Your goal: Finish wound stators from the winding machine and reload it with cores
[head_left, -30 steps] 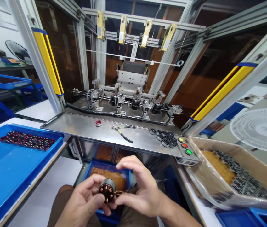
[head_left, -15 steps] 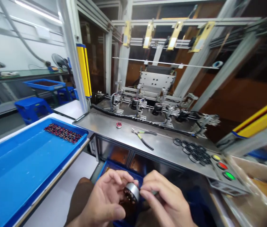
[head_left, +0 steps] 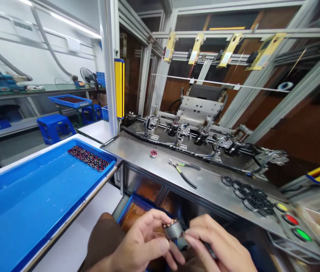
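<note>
The room was a factory floor: a big aluminium-framed winding machine (head_left: 202, 124) filled the middle of the view, with yellow light curtain strips (head_left: 118, 88) on its posts and a steel worktop (head_left: 160, 166) along its front. To the left sat a long blue tray (head_left: 21, 204) with a cluster of small wound stators (head_left: 89, 158) in its far corner, and further back were blue stools and a shelf along the wall. On the worktop lay one lone stator (head_left: 153, 153), a pair of pliers (head_left: 184, 172), a pile of dark rings (head_left: 250, 194) and three buttons, yellow, red and green (head_left: 290, 220). Down at the bottom, over the lap, both hands were on a small motor part (head_left: 176, 234): the left hand (head_left: 140, 245) had its fingers curled round it from below, and the right hand (head_left: 213, 247) pinched at its side with the fingertips. Looked to me like the step in hand was fiddling with or checking that part, maybe its wire ends. Whatever came next would've needed a steady grip and a fine pinch, since it's tiny.
</note>
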Demonstrator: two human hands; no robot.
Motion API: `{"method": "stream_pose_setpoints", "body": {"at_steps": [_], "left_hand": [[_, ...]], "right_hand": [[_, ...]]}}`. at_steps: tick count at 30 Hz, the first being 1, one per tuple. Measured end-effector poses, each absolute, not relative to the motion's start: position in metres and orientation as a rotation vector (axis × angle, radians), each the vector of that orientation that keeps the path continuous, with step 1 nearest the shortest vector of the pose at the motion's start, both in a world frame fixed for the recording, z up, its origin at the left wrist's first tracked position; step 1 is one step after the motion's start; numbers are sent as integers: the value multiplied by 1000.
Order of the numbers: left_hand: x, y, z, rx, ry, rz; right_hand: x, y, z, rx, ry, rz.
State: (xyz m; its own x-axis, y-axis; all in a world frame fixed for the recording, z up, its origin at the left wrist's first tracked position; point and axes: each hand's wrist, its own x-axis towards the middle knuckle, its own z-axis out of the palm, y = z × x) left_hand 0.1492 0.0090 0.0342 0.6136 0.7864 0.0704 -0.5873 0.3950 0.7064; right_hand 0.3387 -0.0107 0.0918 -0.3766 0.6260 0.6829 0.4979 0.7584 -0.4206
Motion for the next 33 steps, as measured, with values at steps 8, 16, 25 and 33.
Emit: {"method": "stream_pose_setpoints", "body": {"at_steps": [8,16,25,33], "left_hand": [[142,25,43,736,231,805],[146,23,39,825,362,686],[150,34,38,739,346,929],[157,31,37,826,298,485]], "right_hand": [[326,-4,101,-823,-1962,367],[332,-2,103,-852,-1974,269],[334,0,98,-846,-1866,360],[340,1,96,-793,-1841,346]]}}
